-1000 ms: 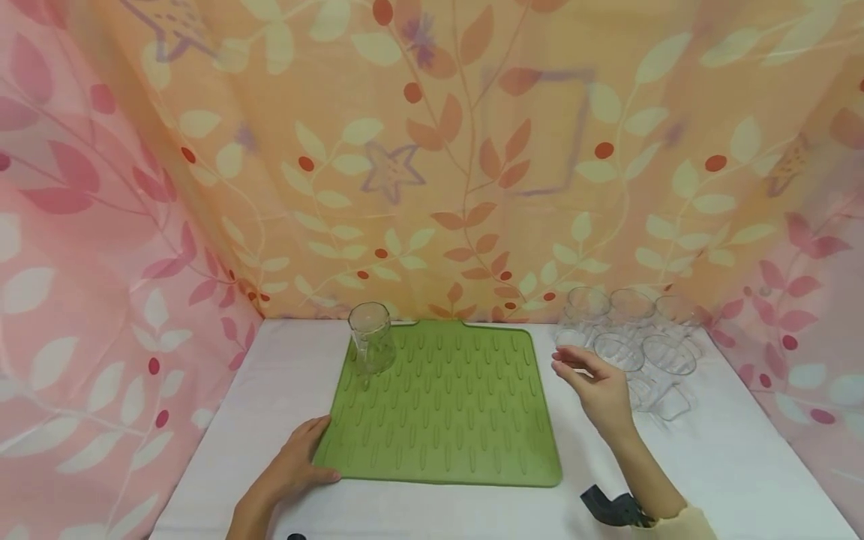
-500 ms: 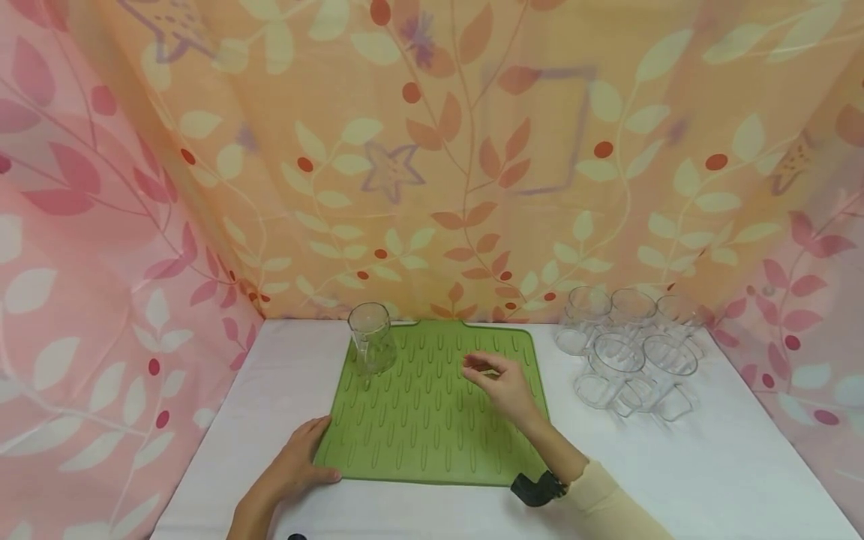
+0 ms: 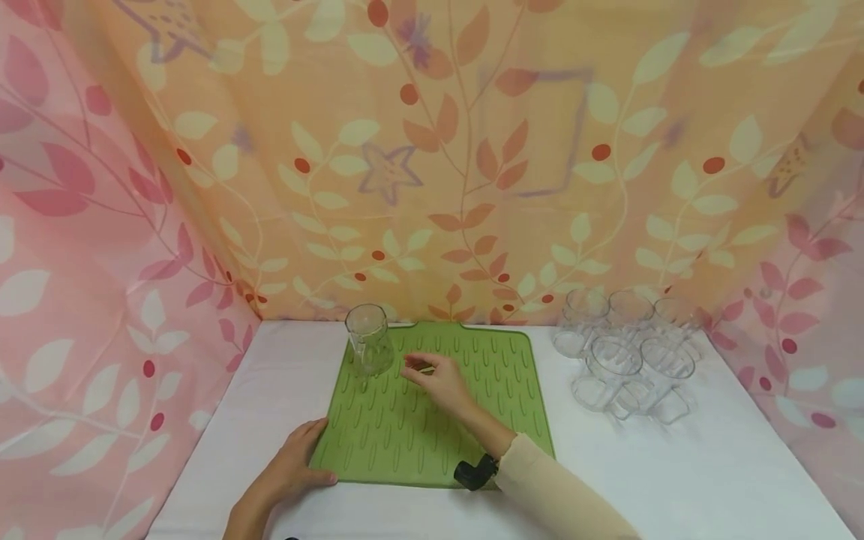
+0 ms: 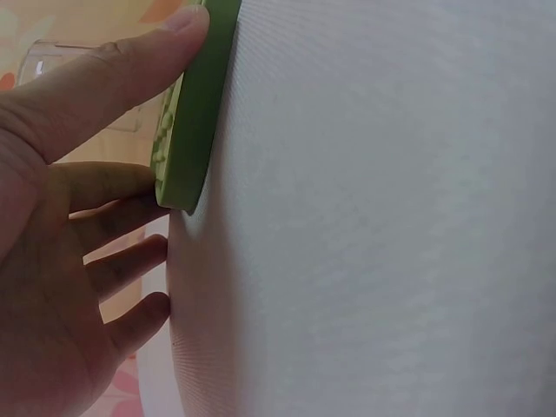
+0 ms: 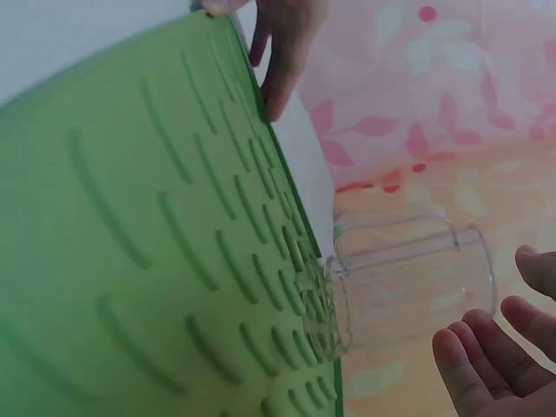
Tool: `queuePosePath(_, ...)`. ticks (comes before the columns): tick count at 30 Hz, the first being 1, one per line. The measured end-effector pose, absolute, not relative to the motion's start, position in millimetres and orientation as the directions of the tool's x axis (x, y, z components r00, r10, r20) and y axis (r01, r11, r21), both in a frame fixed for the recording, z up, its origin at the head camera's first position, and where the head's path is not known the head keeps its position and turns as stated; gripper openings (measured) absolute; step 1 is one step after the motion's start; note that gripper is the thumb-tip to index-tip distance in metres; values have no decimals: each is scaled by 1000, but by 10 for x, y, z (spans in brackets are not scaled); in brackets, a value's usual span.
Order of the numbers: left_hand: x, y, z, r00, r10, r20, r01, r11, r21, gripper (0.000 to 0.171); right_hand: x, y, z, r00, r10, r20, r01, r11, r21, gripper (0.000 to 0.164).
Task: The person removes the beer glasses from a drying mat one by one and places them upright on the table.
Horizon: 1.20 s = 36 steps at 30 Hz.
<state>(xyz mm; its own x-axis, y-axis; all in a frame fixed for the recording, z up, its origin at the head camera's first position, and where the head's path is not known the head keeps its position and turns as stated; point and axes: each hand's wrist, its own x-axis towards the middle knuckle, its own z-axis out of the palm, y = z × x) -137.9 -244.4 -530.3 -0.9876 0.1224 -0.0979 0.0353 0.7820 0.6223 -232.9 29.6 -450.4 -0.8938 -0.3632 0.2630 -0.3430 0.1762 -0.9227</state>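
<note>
A clear glass mug (image 3: 369, 341) stands upright at the far left corner of the green ridged mat (image 3: 378, 442), its handle toward the near side. My right hand (image 3: 439, 381) hovers over the mat just right of that mug, fingers gently bent, thumb apart, nothing held. In the right wrist view its fingertips (image 5: 452, 347) come near the mug's rim. My left hand (image 3: 293, 457) rests at the mat's near left corner. Its thumb (image 4: 178, 30) touches the near edge, while the extended fingers lie against the left side and the white cloth.
Several clear glass mugs (image 3: 616, 356) stand close together on the white-covered table (image 3: 675, 480), right of the mat. A leaf-patterned curtain (image 3: 445, 187) hangs behind, with pink patterned cloth (image 3: 101, 300) at the sides. A black wrist device (image 3: 475, 472) sits at my right wrist.
My right hand has swept left from beside the group of mugs, across the mat, to near the single mug. My left hand has stayed at the mat's corner.
</note>
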Motion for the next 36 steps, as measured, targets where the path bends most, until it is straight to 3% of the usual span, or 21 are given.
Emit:
queuePosePath(19, -1333, -2446, -5318, -989, 117, -86, 40, 788, 614, 100, -2530, -466, -4867, -918, -321, 233, -287, 131, -949, 27)
queuePosePath(28, -1378, -2452, -5311, -990, 123, -76, 50, 789, 612, 101, -2430, -551, -4675, -906, -352, 233, -268, 53, -962, 26)
queuePosePath(36, -1384, -2452, -5309, -989, 113, -101, 25, 778, 627, 102, -2572, -654, -4928, -918, -306, 252, -280, 51, -959, 24)
